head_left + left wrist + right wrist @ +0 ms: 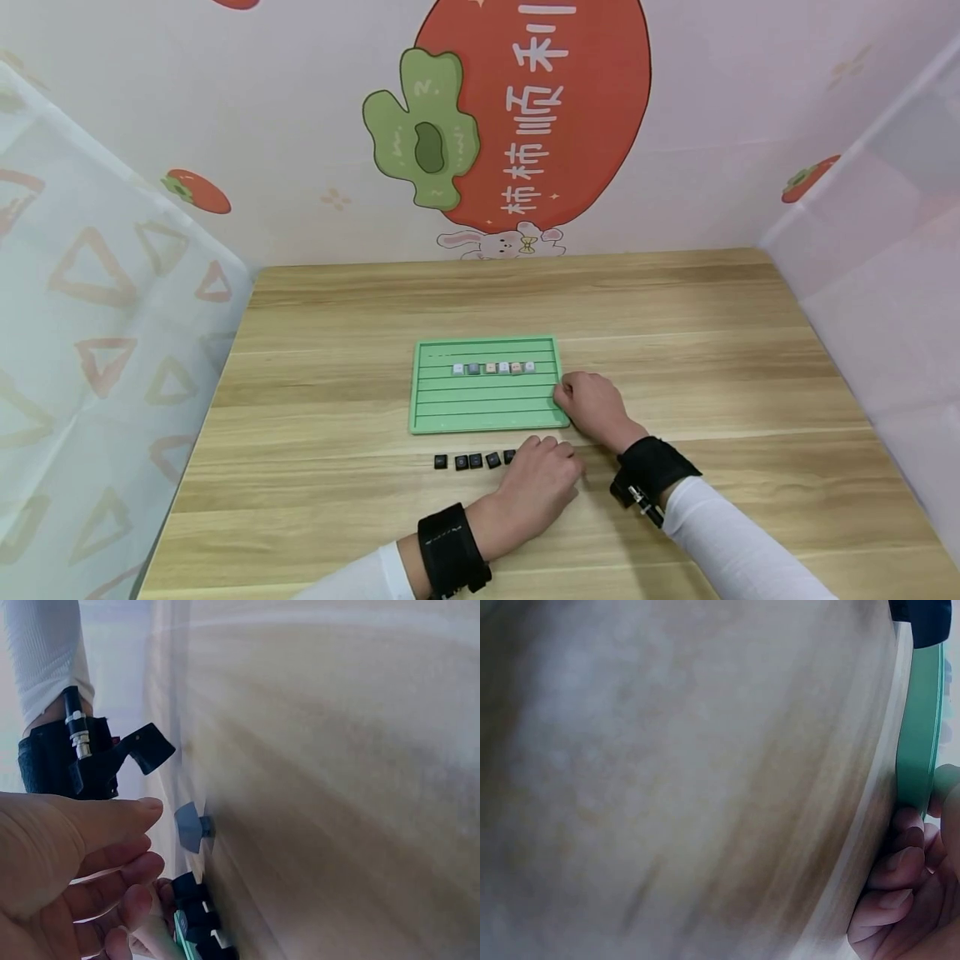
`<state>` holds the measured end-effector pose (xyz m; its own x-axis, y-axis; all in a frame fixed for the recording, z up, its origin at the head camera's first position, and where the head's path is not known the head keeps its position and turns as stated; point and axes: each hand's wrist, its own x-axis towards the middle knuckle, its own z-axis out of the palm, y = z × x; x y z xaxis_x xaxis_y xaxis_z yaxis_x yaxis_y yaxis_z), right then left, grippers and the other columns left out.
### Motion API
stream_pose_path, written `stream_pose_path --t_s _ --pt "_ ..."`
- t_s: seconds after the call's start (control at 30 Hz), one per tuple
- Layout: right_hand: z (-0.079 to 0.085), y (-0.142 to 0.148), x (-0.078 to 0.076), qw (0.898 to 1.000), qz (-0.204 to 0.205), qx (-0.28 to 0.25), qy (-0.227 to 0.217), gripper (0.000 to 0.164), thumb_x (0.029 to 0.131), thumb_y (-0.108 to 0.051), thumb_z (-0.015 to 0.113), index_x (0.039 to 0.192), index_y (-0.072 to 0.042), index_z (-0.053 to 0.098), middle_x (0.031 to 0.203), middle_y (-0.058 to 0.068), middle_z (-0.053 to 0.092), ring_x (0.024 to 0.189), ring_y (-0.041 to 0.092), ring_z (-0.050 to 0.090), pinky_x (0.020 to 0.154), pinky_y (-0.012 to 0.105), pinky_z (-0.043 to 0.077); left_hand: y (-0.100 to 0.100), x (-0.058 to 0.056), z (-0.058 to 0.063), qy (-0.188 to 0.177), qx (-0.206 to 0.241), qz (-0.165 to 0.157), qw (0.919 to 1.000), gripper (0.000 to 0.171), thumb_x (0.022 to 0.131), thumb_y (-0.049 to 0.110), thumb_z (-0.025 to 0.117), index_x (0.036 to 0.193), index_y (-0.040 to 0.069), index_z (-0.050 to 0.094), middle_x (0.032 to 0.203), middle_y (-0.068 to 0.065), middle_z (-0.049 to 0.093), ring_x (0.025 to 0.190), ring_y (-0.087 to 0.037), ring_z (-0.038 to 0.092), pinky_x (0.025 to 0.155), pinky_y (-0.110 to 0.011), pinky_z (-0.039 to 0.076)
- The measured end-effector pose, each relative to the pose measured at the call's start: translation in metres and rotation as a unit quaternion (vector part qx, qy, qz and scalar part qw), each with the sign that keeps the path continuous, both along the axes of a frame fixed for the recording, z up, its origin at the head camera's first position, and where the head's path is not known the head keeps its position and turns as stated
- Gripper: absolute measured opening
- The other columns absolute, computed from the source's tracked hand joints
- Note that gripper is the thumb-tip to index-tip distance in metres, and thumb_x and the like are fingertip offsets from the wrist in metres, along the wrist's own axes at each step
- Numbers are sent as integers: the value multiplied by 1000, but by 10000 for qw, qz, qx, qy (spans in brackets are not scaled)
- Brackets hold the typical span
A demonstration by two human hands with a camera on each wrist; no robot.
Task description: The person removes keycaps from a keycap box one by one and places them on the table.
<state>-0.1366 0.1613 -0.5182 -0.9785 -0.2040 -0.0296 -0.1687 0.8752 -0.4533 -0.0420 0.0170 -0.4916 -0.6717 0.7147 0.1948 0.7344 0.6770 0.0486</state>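
Note:
My right hand (596, 408) grips the right edge of a green board (487, 408) that lies flat on the table; the right wrist view shows the thumb and fingers of this hand (915, 885) pinching the board's rim (922, 727). On the board stands a row of small white, grey and beige keycaps (491, 368). Below it, black keycaps (476, 461) form a row on the table. My left hand (532, 487) hovers at that row's right end, hiding part of it. In the left wrist view its fingers are loosely bent, a little apart from a grey-blue keycap (191, 826).
A wooden table (315, 358) carries everything. Printed cloth walls (300, 125) rise behind it and on both sides. Black straps (453, 546) with small cameras sit on both wrists, and the two forearms come in from the front.

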Motion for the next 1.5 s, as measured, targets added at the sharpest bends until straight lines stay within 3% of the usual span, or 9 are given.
stream_pose_path --t_s 0.37,0.67,0.87,1.5 --pt "-2 1 -1 10000 -31 31 -12 33 86 -18 51 54 -14 42 50 -3 36 48 13 36 46 29 31 -5 -9 7 -127 159 74 9998 19 75 38 72 86 23 70 82 9 62 75 -9 56 64 -23 40" --pt "-2 1 -1 10000 21 26 24 33 85 -18 51 53 -14 42 50 -4 35 47 13 34 45 28 29 -12 -19 15 -62 310 330 9990 15 79 37 69 86 24 69 80 10 60 71 -8 53 61 -23 36" --pt "-1 1 0 10000 41 19 21 33 84 -17 51 53 -14 42 50 -5 34 47 12 34 45 27 29 -17 -25 20 -220 461 471 9976 14 81 35 69 85 22 71 79 10 61 70 -9 53 59 -23 34" --pt "-3 0 -1 9999 31 93 -50 34 86 -18 49 53 -14 41 50 -5 32 47 12 33 45 28 27 -26 -42 20 -198 303 772 9964 20 83 38 67 88 20 70 78 6 60 71 -13 53 60 -27 37"
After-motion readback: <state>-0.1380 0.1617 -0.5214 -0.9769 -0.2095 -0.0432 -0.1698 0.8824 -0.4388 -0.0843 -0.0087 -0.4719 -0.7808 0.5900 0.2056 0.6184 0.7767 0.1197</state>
